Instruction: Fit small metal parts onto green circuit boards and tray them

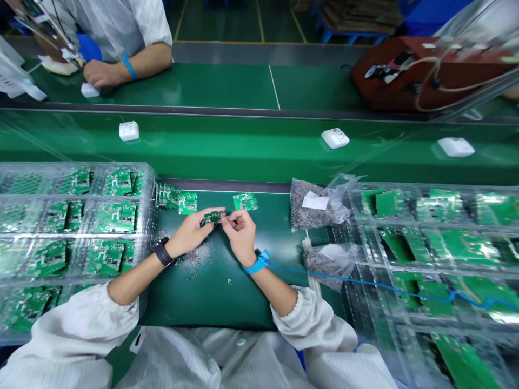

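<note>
My left hand grips a small green circuit board by its edges, above the green work mat. Close to the board's right end, my right hand has thumb and forefinger pinched together; whatever is between them is too small to name. Below my left hand lies a loose heap of tiny metal parts, with a few scattered around it. One circuit board rests flat beyond my right hand. Another board lies beyond my left hand, beside several stacked ones.
Clear compartment trays of boards stand on the left, more trays on the right. Two plastic bags of small parts lie by the right trays. White plastic pieces sit on the green belt. A co-worker's hand is across it.
</note>
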A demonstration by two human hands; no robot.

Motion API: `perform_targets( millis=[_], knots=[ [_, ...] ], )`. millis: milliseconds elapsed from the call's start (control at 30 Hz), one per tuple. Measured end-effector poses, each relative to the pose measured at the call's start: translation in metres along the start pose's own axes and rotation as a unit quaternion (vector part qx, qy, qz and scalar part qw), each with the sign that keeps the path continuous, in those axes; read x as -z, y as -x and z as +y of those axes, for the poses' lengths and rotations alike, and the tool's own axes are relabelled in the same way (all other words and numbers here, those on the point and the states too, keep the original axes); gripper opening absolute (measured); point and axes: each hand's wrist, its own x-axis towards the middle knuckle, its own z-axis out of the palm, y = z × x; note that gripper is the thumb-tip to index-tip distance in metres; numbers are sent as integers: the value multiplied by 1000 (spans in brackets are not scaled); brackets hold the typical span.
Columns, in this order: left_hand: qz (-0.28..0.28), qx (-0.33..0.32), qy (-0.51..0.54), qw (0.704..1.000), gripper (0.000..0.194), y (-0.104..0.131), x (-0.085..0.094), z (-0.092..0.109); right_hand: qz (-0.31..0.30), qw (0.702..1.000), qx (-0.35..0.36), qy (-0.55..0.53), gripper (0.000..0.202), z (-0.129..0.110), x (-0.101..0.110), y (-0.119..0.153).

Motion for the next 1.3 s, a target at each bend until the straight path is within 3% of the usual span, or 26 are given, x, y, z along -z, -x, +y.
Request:
perform_targets(
  millis=[233, 467, 800, 933, 1067, 1200, 1300],
  knots=[
    [-44, 44, -96, 993, 60, 4, 3, 8, 1, 1000, -13, 14, 24, -4, 2, -1],
    [-70, 20, -164, 984, 72, 6, 3, 10, -9, 999, -11, 46, 19, -4, 3, 0],
    [-103, -55, -255, 960, 66, 6, 4, 0, -30, 998, -22, 45, 23, -7, 6, 5],
    [-121, -56, -298, 945, 66, 7, 3, -1, -27, 998, -23, 54, 24, -8, 8, 7],
    [-89, -46, -276, 956, 61, 7, 0, 4, -37, 998, -30, 50, 25, -8, 8, 7],
    [-15, 24, -261, 965, 51, 6, 1, 8, -69, 996, -46, 40, 24, -11, 8, 8],
    [28, 60, -278, 958, 47, 4, 6, 9, -128, 984, -11, 126, 18, -19, 11, 17]
  ],
)
